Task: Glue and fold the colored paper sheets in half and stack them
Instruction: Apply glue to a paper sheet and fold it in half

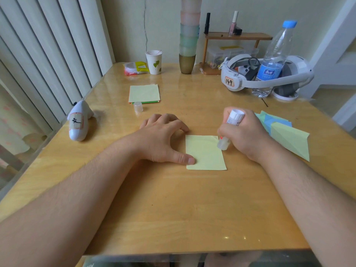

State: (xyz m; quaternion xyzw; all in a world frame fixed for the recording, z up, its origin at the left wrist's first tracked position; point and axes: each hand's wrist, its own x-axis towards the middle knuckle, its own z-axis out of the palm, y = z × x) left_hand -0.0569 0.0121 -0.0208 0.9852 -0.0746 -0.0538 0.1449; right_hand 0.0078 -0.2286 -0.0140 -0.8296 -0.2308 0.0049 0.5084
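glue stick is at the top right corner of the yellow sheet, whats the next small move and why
Probably draw the glue stick down the yellow sheet's right edge: its tip sits at the far right corner and the left hand pins the left edge.

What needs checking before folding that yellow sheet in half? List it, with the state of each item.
1. Yellow sheet flat on the table: ok.
2. Left hand pins the sheet, thumb on its left edge: ok.
3. Glue stick gripped in right hand, tip at the sheet's right edge: ok.
4. Glue spread enough: cannot tell.
5. Right hand free to fold: not ok.
6. Glue cap within reach: ok.
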